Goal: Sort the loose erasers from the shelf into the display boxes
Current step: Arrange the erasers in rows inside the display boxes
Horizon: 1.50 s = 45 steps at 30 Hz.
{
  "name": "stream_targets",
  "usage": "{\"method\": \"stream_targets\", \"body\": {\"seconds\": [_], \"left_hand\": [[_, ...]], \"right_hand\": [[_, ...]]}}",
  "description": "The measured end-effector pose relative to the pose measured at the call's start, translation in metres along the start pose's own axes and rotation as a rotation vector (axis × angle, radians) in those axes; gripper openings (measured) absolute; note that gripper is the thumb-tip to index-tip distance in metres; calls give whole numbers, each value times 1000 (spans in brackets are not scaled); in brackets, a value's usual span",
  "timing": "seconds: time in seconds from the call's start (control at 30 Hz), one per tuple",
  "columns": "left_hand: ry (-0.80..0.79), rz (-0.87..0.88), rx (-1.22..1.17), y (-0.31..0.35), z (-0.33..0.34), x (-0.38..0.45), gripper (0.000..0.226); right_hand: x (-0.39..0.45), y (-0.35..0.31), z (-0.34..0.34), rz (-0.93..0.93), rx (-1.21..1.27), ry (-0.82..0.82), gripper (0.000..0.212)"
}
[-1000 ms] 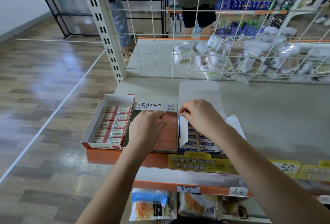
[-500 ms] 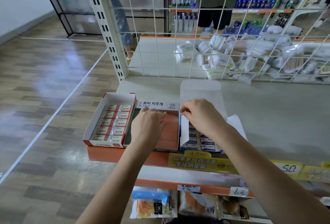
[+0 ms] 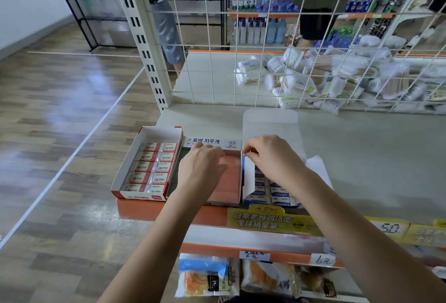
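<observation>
Cotton-swab packs (image 3: 321,78) behind wire grid (image 3: 263,44); snack bags (image 3: 207,276), seemingly, below

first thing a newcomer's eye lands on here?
Two bare hands at the shelf's front edge: the left hand lies over the middle box, and the right hand pinches the wall of the blue eraser box beside it. Left of them stands the red box, packed with 2B erasers.
</observation>
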<state>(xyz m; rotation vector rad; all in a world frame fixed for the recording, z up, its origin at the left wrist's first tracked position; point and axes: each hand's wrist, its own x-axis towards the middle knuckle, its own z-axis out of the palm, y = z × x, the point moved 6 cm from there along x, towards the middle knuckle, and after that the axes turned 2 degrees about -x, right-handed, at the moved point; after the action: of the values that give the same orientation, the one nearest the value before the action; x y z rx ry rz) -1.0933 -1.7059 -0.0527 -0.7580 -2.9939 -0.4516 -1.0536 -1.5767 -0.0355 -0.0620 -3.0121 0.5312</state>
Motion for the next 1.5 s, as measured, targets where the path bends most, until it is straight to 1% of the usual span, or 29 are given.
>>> {"method": "stream_targets", "body": {"seconds": [0.1, 0.3, 0.53, 0.6, 0.73, 0.93, 1.0, 1.1, 1.27, 1.5], "left_hand": [[-11, 29, 30, 4, -1, 2, 28], [-44, 137, 145, 10, -3, 3, 38], [-27, 205, 148, 13, -6, 4, 35], [-23, 202, 137, 10, -6, 5, 34], [-24, 153, 31, 0, -9, 6, 35], [-27, 107, -282, -6, -10, 6, 27], [-34, 111, -309, -4, -6, 6, 27], [-31, 149, -232, -2, -1, 4, 28], [19, 188, -150, 3, 0, 0, 30], [15, 199, -141, 5, 2, 1, 31]], "right_hand": [[0, 0, 0, 1, -9, 4, 21], [1, 0, -2, 26, 21, 10, 19], [-3, -1, -6, 74, 91, -15, 18], [-5, -2, -7, 91, 100, -32, 19], [-8, -2, -8, 117, 122, -46, 20], [-11, -2, -8, 138, 131, -53, 23], [-12, -1, -8, 142, 138, -48, 24], [-13, 0, -7, 149, 141, -42, 24], [-12, 2, -4, 159, 144, -36, 23], [-12, 4, -1, 173, 150, -24, 22]]}}
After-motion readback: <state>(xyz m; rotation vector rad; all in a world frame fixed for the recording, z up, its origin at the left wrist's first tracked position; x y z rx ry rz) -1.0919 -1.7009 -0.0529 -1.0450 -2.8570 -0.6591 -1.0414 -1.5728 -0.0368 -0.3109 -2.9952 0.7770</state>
